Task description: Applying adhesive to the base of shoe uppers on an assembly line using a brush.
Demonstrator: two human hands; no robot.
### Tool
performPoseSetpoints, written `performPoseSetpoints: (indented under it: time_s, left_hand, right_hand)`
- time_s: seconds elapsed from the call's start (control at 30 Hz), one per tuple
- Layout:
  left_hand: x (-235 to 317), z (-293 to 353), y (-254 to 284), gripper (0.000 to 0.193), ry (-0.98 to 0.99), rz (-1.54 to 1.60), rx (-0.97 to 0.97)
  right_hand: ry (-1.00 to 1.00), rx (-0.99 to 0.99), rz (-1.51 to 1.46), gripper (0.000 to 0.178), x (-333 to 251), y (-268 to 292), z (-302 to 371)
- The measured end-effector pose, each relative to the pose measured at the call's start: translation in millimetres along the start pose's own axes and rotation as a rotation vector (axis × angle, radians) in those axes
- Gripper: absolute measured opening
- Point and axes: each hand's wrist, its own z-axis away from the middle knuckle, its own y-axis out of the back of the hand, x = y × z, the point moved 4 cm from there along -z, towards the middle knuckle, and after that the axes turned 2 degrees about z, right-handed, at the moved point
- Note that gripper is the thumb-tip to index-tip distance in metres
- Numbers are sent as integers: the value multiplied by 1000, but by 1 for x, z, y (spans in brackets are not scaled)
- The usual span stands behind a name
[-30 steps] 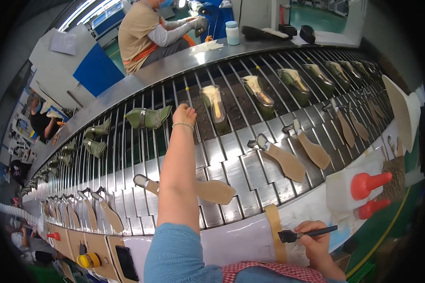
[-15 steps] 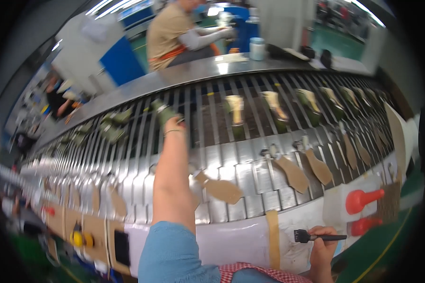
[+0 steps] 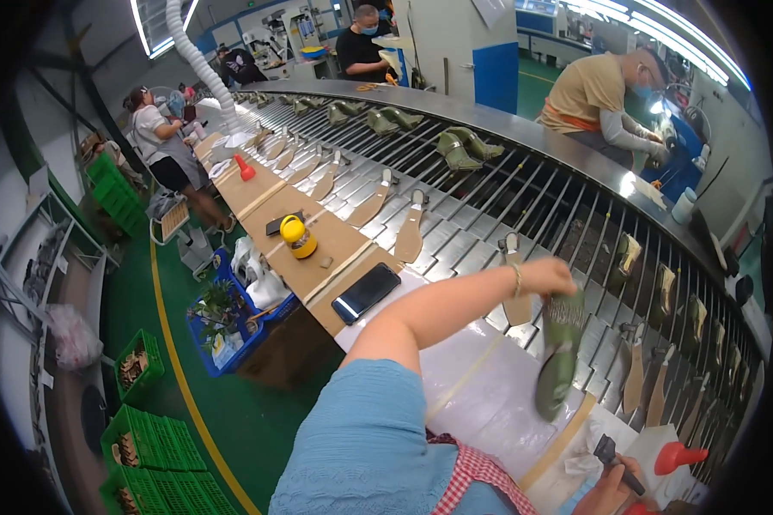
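Observation:
My left hand (image 3: 548, 278) is closed around the top of a dark green shoe upper (image 3: 560, 354), which hangs sole side toward me over the near edge of the slatted conveyor (image 3: 481, 202) and the white-covered bench (image 3: 489, 403). My right hand (image 3: 611, 489) sits at the lower right edge of the view and holds a small black brush (image 3: 614, 452) above the bench. A tan insole on a metal holder (image 3: 514, 300) lies just behind my left wrist.
More insoles on holders (image 3: 410, 232) and green shoes (image 3: 459, 144) ride the curved belt. A black phone (image 3: 366, 292) and a yellow container (image 3: 299, 236) lie on the cardboard-topped bench; a red bottle (image 3: 678, 457) stands at right. Other people (image 3: 605, 99) work across the belt. Green crates (image 3: 150, 438) sit on the floor.
My left hand reached far across the belt, took hold of the green shoe and drew it back to the near edge. The view has swung to the left. The brush stays in my right hand.

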Motion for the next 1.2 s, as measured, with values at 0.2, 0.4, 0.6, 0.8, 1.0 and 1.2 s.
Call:
performPoseSetpoints:
  time_s: [0.2, 0.4, 0.6, 0.8, 1.0, 1.2]
  left_hand:
    - [-53, 16, -105, 44, -124, -443, -363]
    - [-26, 123, -176, 85, -260, -1159, -220]
    - [-53, 126, -119, 99, 277, -701, -216]
    - [-94, 113, -101, 85, 516, -230, -328]
    - [-83, 122, -125, 80, 223, 508, -223]
    - [-54, 120, -151, 65, 81, 564, -79]
  right_hand:
    - [6, 114, 88, 11, 20, 49, 30]
    - [17, 176, 285, 21, -7, 98, 20]
    - [-150, 241, 601, 22, 9, 161, 22]
    - [-206, 183, 724, 25, 63, 173, 14]
    - [-283, 52, 868, 23, 75, 166, 6]
    - [-234, 129, 789, 21, 68, 164, 6]
